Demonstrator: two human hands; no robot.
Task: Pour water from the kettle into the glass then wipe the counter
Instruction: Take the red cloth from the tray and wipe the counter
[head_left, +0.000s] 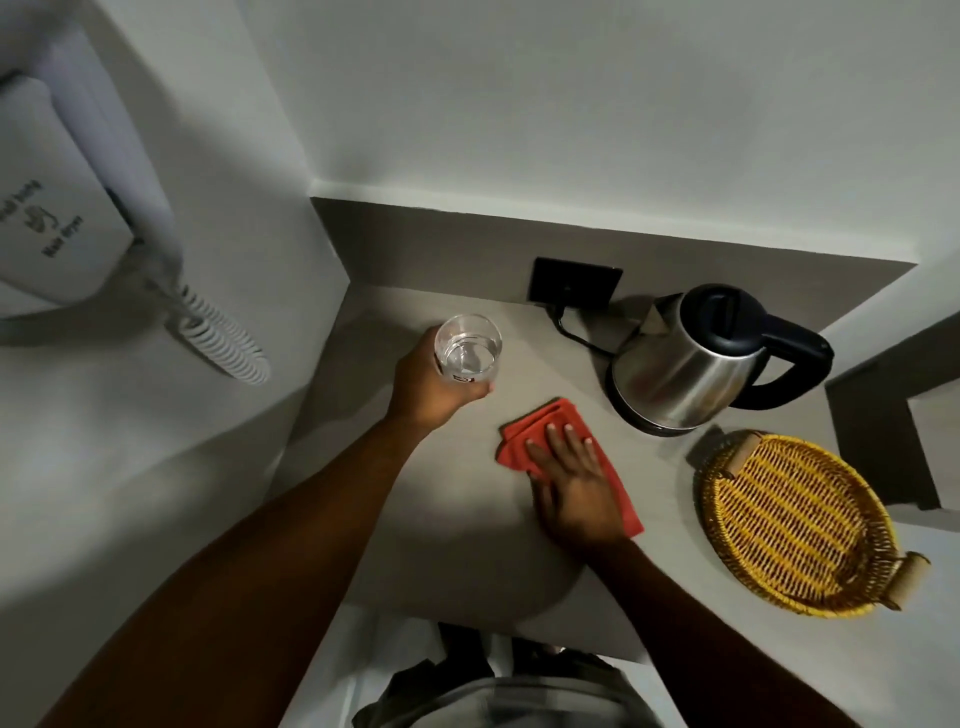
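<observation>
While left hand (434, 387) grips glass (468, 349), right hand (574, 475) lies flat, unclenched, on red cloth (535, 423) mid-worktop (457, 519) (bare toward near edge).

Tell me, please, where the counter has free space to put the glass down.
Bare counter lies near the front edge, between the two arms. A narrower patch sits between the red cloth and the glass in the left hand. It is crowded on the right: kettle, wicker tray, and right hand on the cloth.
</observation>
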